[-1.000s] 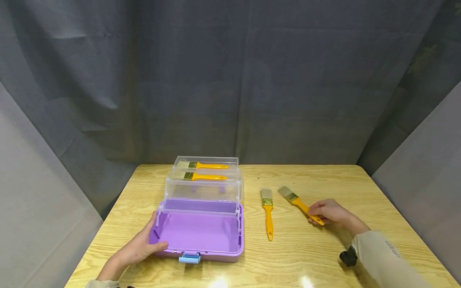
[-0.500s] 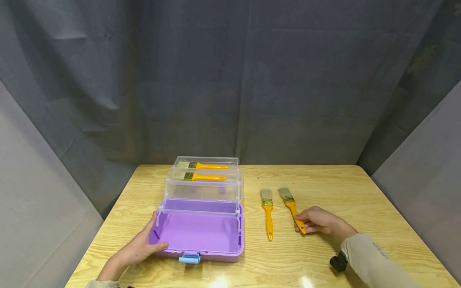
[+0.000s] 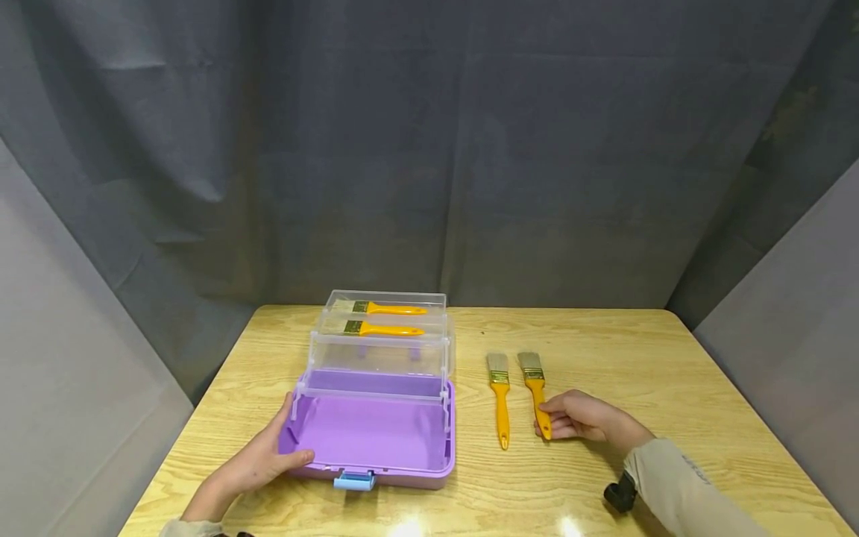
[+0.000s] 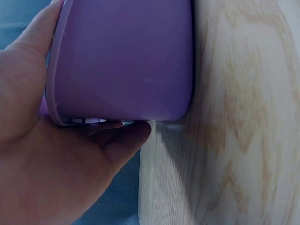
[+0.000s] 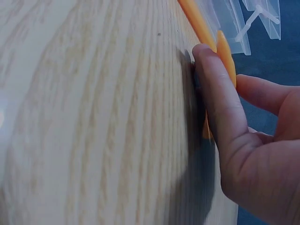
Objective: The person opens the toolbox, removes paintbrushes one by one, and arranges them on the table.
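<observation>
My right hand [image 3: 580, 415] pinches the yellow handle of a paintbrush [image 3: 537, 388] between thumb and fingers, bristles pointing away. In the right wrist view the thumb and fingers lie on either side of that orange-yellow handle [image 5: 226, 56], close to the tabletop. A second paintbrush [image 3: 501, 403] lies just left of it, roughly parallel. My left hand [image 3: 258, 455] holds the front left corner of an opened purple storage box [image 3: 439, 477], thumb over the rim and fingers along the side. The left wrist view shows the purple wall [image 4: 124, 61] within that grip.
Clear fold-out trays [image 3: 443, 339] rise at the back of the box, and two more paintbrushes lie across them, an upper brush [image 3: 396, 309] and a lower brush [image 3: 392, 330]. A blue latch [image 3: 354, 481] juts from the front. Dark curtain [image 3: 570, 186] hangs behind the wooden table [image 3: 604, 335].
My right hand has moved left with its paintbrush, turning the brush from a slant to nearly parallel with the other loose brush. The left hand and the box have stayed put.
</observation>
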A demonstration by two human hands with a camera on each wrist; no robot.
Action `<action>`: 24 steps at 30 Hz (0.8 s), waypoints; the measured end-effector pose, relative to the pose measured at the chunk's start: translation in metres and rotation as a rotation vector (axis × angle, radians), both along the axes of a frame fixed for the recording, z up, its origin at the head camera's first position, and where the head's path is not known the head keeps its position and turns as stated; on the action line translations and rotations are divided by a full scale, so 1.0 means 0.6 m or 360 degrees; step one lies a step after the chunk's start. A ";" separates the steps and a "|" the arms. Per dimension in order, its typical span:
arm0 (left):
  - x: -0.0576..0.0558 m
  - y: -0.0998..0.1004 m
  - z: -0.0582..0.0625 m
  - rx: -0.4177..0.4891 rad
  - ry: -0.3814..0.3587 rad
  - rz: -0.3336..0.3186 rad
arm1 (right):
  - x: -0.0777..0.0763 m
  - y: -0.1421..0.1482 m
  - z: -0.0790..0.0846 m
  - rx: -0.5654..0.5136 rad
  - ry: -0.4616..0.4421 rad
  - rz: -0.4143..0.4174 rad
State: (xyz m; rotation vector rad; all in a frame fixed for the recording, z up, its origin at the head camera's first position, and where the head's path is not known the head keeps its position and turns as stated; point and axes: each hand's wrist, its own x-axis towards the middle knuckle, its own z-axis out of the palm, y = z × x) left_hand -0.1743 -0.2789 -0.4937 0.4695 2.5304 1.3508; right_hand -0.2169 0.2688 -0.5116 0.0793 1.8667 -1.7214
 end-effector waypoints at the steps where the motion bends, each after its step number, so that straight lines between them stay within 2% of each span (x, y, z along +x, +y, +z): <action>1: 0.000 0.000 0.000 -0.0002 -0.0001 0.0002 | 0.001 -0.001 0.002 0.0008 0.0002 -0.0007; 10: -0.001 0.000 0.000 -0.0018 0.0009 0.0020 | 0.002 -0.002 0.005 0.0244 0.0039 -0.0090; 16: -0.001 0.000 0.003 -0.0042 0.0023 0.0025 | 0.002 0.001 0.001 0.0326 0.0042 -0.0127; 24: 0.001 0.002 0.007 -0.0073 0.0001 0.0034 | 0.009 0.005 0.003 0.0477 0.0114 -0.0151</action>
